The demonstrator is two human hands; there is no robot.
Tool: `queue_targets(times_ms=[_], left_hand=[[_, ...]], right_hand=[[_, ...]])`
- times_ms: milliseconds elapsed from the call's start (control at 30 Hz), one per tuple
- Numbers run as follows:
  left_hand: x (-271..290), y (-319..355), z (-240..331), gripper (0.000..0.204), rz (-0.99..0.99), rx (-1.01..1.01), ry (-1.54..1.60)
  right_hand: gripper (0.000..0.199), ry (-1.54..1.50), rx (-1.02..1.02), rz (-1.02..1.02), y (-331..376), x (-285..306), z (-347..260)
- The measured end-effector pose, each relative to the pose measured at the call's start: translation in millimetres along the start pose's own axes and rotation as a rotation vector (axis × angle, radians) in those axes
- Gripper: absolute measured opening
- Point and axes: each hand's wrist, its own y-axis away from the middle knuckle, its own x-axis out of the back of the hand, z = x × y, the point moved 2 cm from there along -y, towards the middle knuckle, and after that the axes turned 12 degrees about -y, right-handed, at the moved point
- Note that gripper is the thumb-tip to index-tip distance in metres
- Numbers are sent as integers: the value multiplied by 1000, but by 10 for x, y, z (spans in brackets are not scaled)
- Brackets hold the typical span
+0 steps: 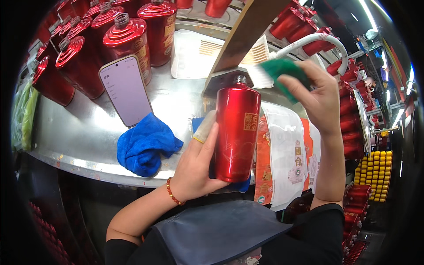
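Note:
My left hand (194, 163) is wrapped around the lower side of a shiny red glass bottle (236, 141), which stands nearly upright in front of me with gold print on its side and a bare threaded neck. A pale cover sits on one finger of that hand. Raised to the right of the bottle's neck, my right hand (316, 95) pinches a flat green piece (289, 77), apart from the bottle; its blurred edge does not show whether it is a scraper or a pad. Printed decal sheets (285, 150) hang beside the bottle, under my right forearm.
A crumpled blue cloth (148, 143) lies on the metal bench (84, 137). Behind it, a phone (126, 88) leans against several red bottles (126, 37). An upright metal bar (236, 33) and a curved white tube (324, 39) rise near my right hand. Yellow cylinders (375, 174) stand far right.

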Motion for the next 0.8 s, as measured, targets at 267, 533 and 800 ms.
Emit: queue_targets(times_ms=[267,533,800], left_hand=[[-47,15,21,120,1,0,5],[-39,35,-9,122,-28,23,14],[-15,-6,34,116,-25,-3,2]], right_hand=[[36,-108,-286,-40,-948,-58,1380],[46,662,-230,-195,-1781,-482,1880],[39,834,-583,-519,-1943,-491,1858]])
